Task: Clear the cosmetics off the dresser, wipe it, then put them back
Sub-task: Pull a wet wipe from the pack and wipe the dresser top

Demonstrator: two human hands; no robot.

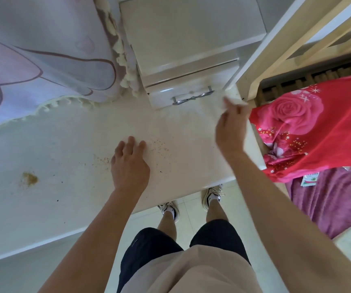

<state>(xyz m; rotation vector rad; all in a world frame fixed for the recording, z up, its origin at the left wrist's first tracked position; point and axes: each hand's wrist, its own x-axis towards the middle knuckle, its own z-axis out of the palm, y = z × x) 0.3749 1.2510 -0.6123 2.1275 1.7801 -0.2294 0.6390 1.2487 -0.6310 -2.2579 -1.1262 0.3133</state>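
Observation:
The cream dresser top (64, 149) fills the middle of the view, with no cosmetics on it. It carries a brown stain (29, 178) at the left and brown specks (104, 159) near the middle. My left hand (129, 163) rests flat on the top, fingers spread. My right hand (232, 125) is raised near the right edge, blurred, pinching a white tissue or cloth (230, 101).
A small drawer unit with a metal handle (192, 97) stands on the dresser's back. A pink-patterned cloth with tassels (43, 60) drapes over the back left. A bed with a red rose blanket (310, 123) lies right, beside a wooden frame (297, 39).

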